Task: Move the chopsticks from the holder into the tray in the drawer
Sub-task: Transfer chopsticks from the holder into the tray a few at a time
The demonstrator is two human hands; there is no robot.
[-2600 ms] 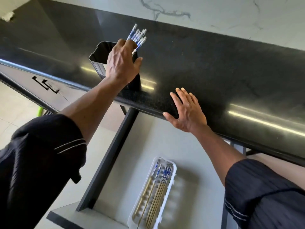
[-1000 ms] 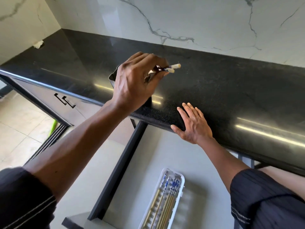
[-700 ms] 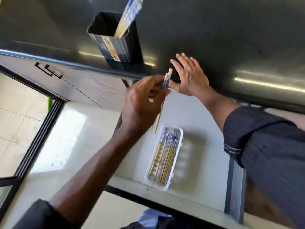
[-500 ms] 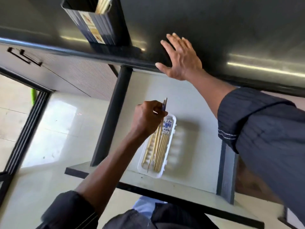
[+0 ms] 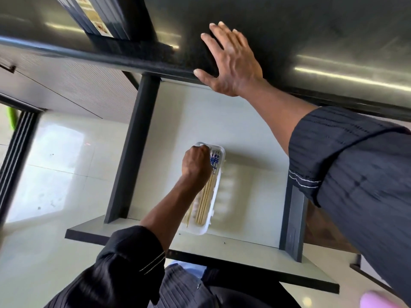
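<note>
The white slotted tray (image 5: 196, 230) lies in the open drawer (image 5: 249, 156) and holds several bamboo chopsticks (image 5: 206, 196) with blue-patterned tops. My left hand (image 5: 195, 163) is down at the tray's far end, fingers curled in a fist over the chopstick tops; the pair it grips is mostly hidden under the hand. My right hand (image 5: 232, 63) rests flat with spread fingers on the edge of the black countertop (image 5: 322, 30). The dark chopstick holder (image 5: 104, 16) stands on the counter at the top left, its upper part cut off by the frame.
Dark side walls (image 5: 131, 152) and a dark-edged front panel (image 5: 222, 261) bound the drawer. A neighbouring cabinet front with a black handle (image 5: 9, 68) is at left, over pale floor tiles (image 5: 55, 165). A pink object (image 5: 375, 300) shows at the bottom right corner.
My left hand took chopsticks from the holder on the counter and carried them down into the drawer to the tray. My right hand stayed flat on the counter edge. The view tilted downward.
</note>
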